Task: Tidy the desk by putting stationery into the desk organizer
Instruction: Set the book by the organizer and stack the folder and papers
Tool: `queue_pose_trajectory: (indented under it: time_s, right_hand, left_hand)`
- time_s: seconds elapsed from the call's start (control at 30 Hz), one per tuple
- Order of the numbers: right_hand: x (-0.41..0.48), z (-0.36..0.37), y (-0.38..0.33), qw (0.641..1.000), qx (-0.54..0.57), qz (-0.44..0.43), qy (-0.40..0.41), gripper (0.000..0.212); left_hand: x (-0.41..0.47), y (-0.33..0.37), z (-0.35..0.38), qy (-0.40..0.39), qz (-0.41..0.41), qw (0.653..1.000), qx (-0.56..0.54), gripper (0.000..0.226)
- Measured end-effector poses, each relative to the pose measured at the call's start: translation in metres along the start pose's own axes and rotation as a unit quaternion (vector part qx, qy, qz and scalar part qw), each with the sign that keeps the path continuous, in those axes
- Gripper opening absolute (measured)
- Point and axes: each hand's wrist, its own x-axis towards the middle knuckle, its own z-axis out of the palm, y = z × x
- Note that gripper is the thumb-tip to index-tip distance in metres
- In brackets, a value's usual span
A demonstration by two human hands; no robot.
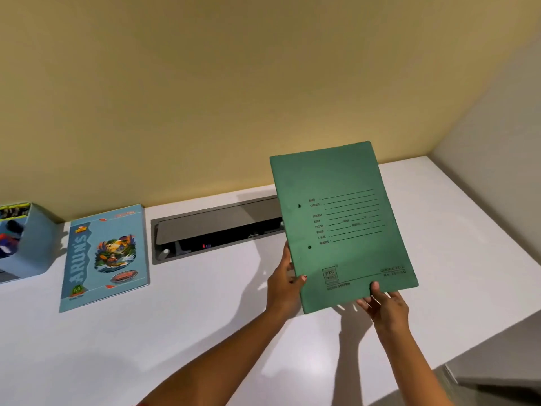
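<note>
A green file folder (342, 224) with printed lines on its cover is held upright above the right part of the white desk (205, 317). My left hand (285, 281) grips its lower left edge. My right hand (383, 303) grips its bottom edge with the thumb on the cover. A light blue desk organizer (26, 244) holding pens and other items stands at the far left, partly cut off by the frame. A blue notebook (105, 256) with a colourful cover lies flat beside the organizer.
A grey cable hatch (216, 230) is set into the desk near the yellow wall, its lid half open; the folder hides its right end. The desk's right edge drops away at the lower right.
</note>
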Motion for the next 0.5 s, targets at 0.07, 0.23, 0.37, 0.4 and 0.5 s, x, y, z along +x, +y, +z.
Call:
queue_pose_trajectory:
  time_s: [0.07,0.23,0.37,0.4,0.5]
  right_hand:
    - [0.028,-0.010,-0.012,1.000,-0.018,0.010,0.012,0.012]
    - [0.088,-0.022,-0.021,0.998,-0.037,0.051,0.028,0.012]
    - [0.123,-0.020,-0.018,0.995,-0.053,0.073,0.039,0.008]
    - [0.130,-0.018,-0.018,0.994,-0.060,0.081,0.043,0.007]
    - [0.148,-0.009,-0.021,0.991,-0.084,0.094,0.034,0.006]
  left_hand:
    - [0.017,-0.008,0.024,-0.014,-0.024,0.999,0.015,0.083]
    - [0.065,-0.030,0.067,-0.017,-0.072,0.996,0.053,0.085]
    - [0.094,-0.039,0.082,-0.002,-0.082,0.995,0.063,0.082]
    - [0.100,-0.041,0.084,0.005,-0.086,0.994,0.067,0.080]
    - [0.114,-0.046,0.086,0.034,-0.093,0.993,0.066,0.079]
